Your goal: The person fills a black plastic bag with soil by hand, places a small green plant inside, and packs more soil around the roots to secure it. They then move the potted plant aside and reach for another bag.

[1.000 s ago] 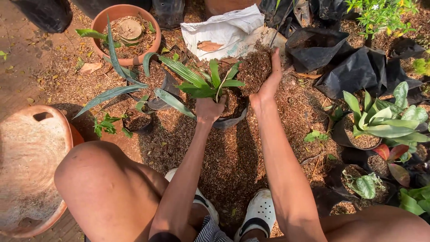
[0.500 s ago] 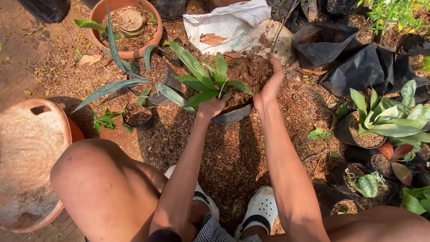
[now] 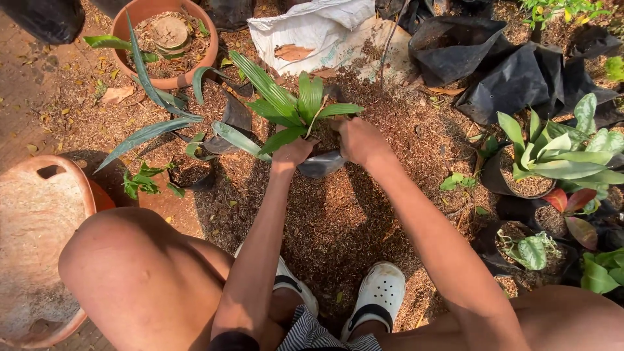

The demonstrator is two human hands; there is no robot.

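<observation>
Now potting: both hands were at the young palm seedling (image 3: 296, 107).
I saw my left hand (image 3: 294, 153) pinching its base, my right hand (image 3: 356, 140) curled over the black nursery bag (image 3: 320, 164); firming soil likely came next.

A person seen from above, looking down their own body. Both arms are bare from shoulder to wrist, with no sleeves, watch or bracelets. The left hand (image 3: 294, 152) and right hand (image 3: 359, 139) wear no gloves or rings. Both knees and thighs are bare too. On the feet are white clog-style shoes (image 3: 379, 296) of moulded foam, with rounded toes; the right one shows small round vent holes across its top and a dark band at its opening. Just below the shoes, at the bottom edge of the view, is a patch of striped black-and-white shorts (image 3: 311, 335), with a dark edge beside it.
</observation>
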